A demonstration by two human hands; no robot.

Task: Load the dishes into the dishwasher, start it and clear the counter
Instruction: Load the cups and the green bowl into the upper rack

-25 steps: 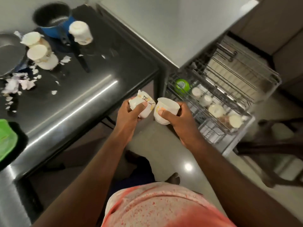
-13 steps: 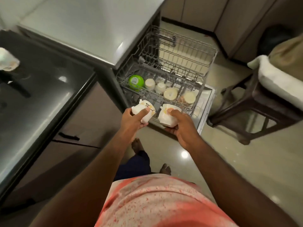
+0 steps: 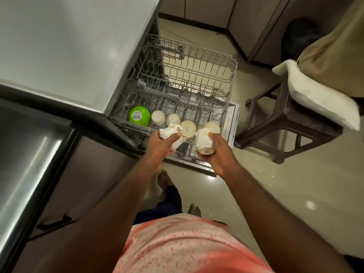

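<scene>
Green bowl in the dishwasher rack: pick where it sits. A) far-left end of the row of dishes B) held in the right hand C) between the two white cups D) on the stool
A: the green bowl sits upside down at the left end of the lower rack, with the white dishes lined up to its right.

Glossy beige floor tiles catch small spots of light. A dark brown stool stands at the right, a white cushion on it. Pale cupboard doors line the far wall.
</scene>
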